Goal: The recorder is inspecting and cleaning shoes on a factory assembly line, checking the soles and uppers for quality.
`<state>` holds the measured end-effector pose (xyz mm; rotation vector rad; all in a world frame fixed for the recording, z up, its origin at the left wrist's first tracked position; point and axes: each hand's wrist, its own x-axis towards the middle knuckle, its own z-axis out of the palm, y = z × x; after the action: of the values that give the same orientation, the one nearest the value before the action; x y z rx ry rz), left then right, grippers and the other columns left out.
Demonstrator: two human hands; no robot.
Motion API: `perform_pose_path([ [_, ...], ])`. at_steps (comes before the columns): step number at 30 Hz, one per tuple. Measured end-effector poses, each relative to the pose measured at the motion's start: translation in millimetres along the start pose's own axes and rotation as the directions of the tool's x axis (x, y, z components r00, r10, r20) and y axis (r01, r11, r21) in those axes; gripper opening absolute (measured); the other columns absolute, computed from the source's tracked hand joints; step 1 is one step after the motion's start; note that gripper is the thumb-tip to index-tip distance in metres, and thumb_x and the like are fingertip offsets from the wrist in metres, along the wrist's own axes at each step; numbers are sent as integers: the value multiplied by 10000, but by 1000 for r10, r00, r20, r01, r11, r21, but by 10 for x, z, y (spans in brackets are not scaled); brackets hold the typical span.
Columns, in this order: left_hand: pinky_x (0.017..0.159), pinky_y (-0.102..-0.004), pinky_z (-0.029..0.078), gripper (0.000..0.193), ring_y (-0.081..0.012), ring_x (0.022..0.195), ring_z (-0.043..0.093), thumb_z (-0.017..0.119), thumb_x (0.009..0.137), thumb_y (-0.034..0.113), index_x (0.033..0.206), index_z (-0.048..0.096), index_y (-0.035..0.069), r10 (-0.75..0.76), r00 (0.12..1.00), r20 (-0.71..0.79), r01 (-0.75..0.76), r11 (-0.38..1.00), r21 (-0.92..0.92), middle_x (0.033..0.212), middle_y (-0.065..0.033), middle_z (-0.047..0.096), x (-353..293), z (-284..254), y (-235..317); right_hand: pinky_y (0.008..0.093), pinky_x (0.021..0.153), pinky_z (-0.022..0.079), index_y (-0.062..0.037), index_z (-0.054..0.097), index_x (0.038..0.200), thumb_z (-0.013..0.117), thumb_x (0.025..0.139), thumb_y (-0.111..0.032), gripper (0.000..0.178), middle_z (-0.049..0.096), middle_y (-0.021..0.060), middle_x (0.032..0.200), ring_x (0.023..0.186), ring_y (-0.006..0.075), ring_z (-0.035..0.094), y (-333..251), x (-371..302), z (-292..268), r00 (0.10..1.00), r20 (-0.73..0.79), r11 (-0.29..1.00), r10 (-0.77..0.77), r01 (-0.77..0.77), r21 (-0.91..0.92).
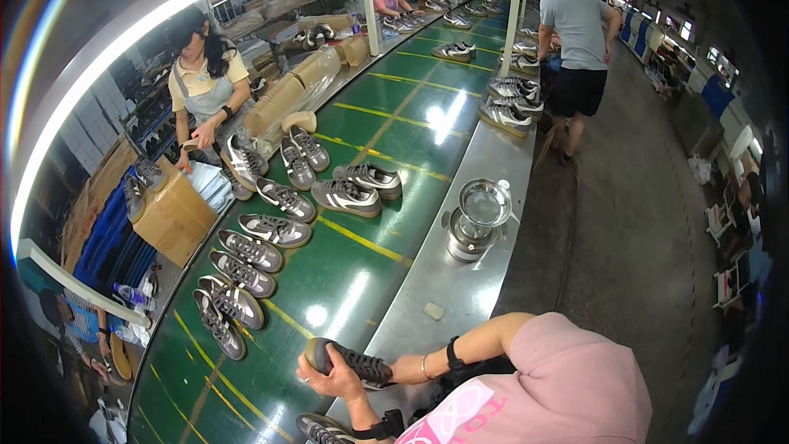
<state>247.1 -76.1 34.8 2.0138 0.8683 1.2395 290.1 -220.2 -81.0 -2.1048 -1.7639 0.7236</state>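
A dark grey sneaker (pixel 362 364) with dark laces and a tan gum sole is held above the near edge of the conveyor. My left hand (pixel 335 380) is closed round its toe end, thumb on the upper. At the heel end is my right hand (pixel 406 369), its fingers mostly hidden by the shoe. Just below my left wrist another grey sneaker (pixel 323 427) lies partly in view. Across the green belt, several grey and white sneakers (pixel 249 252) stand in a row, with a pair (pixel 349 194) nearer the belt's middle.
A metal ledge (pixel 417 330) runs along the green conveyor (pixel 329 312). On it stand a steel pot-like device (pixel 474 230) and a small pale block (pixel 434 310). Opposite, a co-worker (pixel 205 82) handles something beside a cardboard box (pixel 174 215). Another person (pixel 578 41) stands farther along on my side.
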Motion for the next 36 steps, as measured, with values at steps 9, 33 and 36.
perform_pose_path([
  [9, 853, -331, 503, 418, -201, 958, 577, 713, 877, 127, 1230, 519, 15, -217, 975, 51, 222, 927, -304, 1089, -91, 574, 324, -41, -829, 405, 746, 519, -155, 660, 1134, 593, 879, -93, 271, 584, 80, 1046, 896, 302, 639, 500, -738, 3, 954, -285, 954, 90, 0, 300],
  [33, 840, -528, 476, 930, -476, 1022, 609, 748, 801, 426, 1521, 235, 138, -699, 639, 321, 344, 633, 693, 1132, -322, 616, -1573, -1398, -609, 354, 774, 525, -124, 726, 1086, 615, 857, -15, 277, 643, 96, 938, 860, 281, 644, 1088, -381, -395, 857, -467, 893, 218, 18, 449],
  [36, 850, -516, 483, 934, -462, 1009, 612, 765, 772, 417, 1524, 249, 218, -728, 636, 255, 341, 561, 754, 1054, -302, 627, -1495, -1206, -470, 363, 757, 514, -133, 726, 1085, 620, 882, -62, 240, 633, 85, 950, 851, 274, 633, 992, -248, -395, 903, -394, 886, 170, 35, 462],
])
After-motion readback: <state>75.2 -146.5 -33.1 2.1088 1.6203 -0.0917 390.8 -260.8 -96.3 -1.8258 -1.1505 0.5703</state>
